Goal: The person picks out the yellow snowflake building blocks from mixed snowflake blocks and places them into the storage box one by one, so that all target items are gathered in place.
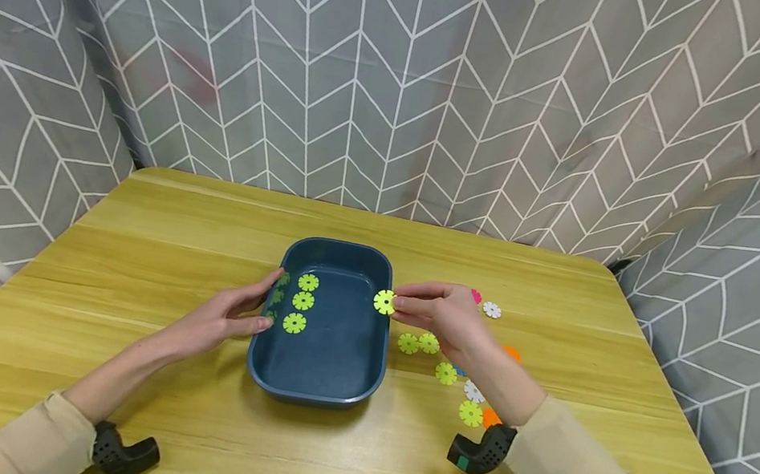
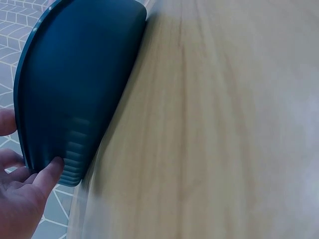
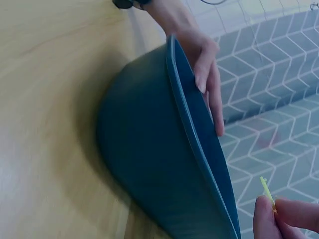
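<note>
A dark blue rectangular tub (image 1: 333, 360) sits on the wooden table. My left hand (image 1: 223, 316) grips its left rim, with the thumb (image 2: 50, 174) against the outer wall in the left wrist view. Three yellow-green notched discs (image 1: 303, 301) lie in a row on the tub's floor by the left wall, which mirrors them. Over the tub's right rim, my right hand (image 1: 444, 319) pinches another yellow-green notched disc (image 1: 384, 301) between thumb and fingertips. In the right wrist view that disc (image 3: 267, 190) appears edge-on.
Loose notched discs lie right of the tub, partly under my right forearm: several yellow-green ones (image 1: 446, 373), white ones (image 1: 491, 310), orange ones (image 1: 491, 418), a pink one (image 1: 476, 296) and a blue bit. A grey patterned curtain (image 1: 386, 92) hangs behind the table (image 1: 179, 419).
</note>
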The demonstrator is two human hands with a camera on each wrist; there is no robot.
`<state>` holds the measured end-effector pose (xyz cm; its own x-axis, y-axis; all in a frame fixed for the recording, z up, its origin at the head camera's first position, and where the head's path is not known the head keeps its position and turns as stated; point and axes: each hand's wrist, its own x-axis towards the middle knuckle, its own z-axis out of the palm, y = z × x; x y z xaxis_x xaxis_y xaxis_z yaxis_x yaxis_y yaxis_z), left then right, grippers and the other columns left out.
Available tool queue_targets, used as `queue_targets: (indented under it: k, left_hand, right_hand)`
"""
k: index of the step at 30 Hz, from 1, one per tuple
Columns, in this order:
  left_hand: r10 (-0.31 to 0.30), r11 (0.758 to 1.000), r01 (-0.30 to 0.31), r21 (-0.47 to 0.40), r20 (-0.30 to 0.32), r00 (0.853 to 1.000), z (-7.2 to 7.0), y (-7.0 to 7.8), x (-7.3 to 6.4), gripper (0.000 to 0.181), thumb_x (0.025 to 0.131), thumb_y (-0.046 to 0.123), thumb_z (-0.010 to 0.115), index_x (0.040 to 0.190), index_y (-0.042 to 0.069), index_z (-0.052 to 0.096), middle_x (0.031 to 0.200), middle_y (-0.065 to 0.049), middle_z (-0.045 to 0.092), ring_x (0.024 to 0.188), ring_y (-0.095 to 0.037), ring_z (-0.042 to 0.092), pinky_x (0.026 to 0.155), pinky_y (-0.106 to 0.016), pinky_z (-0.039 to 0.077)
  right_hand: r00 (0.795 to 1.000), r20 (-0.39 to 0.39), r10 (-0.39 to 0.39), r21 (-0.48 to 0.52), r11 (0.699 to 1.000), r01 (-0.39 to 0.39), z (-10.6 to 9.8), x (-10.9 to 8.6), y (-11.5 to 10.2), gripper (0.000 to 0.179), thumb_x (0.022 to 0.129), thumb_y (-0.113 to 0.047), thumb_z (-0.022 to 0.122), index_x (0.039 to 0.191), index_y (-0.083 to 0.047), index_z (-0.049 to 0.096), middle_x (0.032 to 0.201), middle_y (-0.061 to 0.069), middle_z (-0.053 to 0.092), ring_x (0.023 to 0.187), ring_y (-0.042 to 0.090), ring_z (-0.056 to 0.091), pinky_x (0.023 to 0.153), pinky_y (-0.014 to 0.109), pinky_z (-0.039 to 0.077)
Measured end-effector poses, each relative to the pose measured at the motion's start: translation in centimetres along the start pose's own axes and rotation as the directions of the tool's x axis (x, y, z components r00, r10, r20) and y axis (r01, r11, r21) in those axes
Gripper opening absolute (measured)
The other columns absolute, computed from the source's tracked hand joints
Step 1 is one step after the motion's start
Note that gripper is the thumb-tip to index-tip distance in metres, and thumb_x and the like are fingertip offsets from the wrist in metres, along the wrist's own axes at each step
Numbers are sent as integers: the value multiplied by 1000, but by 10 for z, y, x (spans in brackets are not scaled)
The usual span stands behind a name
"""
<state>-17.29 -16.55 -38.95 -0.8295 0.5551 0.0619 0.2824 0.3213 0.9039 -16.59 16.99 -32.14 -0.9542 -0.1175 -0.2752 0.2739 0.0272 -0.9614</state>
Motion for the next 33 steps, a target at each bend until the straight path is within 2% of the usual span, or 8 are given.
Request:
queue_targets:
  k: [5, 11, 20, 28, 33]
  left_hand:
    - [8, 1000, -8, -2, -2, 1000, 0, 1, -1, 70, 101, 13, 55, 159, 1, 16, 166, -22, 10, 149, -47, 18, 117, -56, 22]
    - [15, 1000, -15, -10, -1, 1000, 0, 2, 0, 71, 101, 14, 55, 159, 0, 16, 166, -22, 9, 149, -47, 18, 117, -55, 22]
    - [10, 1000, -10, 2, -7, 1000, 0, 1, 0, 71, 101, 15, 55, 158, 0, 17, 166, -22, 11, 149, -47, 19, 117, -55, 23]
    - [3, 1000, -3, 5, -10, 1000, 0, 1, 1, 71, 101, 15, 55, 158, -1, 17, 165, -23, 12, 148, -48, 20, 116, -55, 23]
    - [2, 1000, -2, 17, -10, 1000, 0, 1, 1, 71, 101, 16, 55, 158, -1, 17, 165, -23, 13, 148, -49, 20, 117, -57, 22]
  right_hand:
    - [1000, 19, 3, 38, 999, -4, 17, 2, 1, 30, 89, 1, 70, 118, 11, 67, 103, 13, 73, 84, 20, 76, 90, 39, 59]
    - [999, 43, 4, 19, 1000, -5, 36, 3, 1, 30, 89, 1, 71, 118, 11, 68, 106, 16, 74, 85, 21, 77, 86, 35, 60]
    - [994, 102, 37, 8, 999, -38, 63, 4, 8, 28, 89, 1, 71, 116, 10, 70, 104, 15, 74, 87, 23, 76, 88, 37, 60]
    - [988, 137, 68, -16, 998, -67, 85, 6, 18, 26, 90, 3, 68, 115, 10, 70, 106, 18, 74, 90, 25, 76, 85, 35, 61]
    - [985, 146, 94, -10, 996, -94, 97, 4, 23, 23, 89, 5, 68, 112, 9, 72, 102, 17, 75, 87, 23, 76, 84, 35, 61]
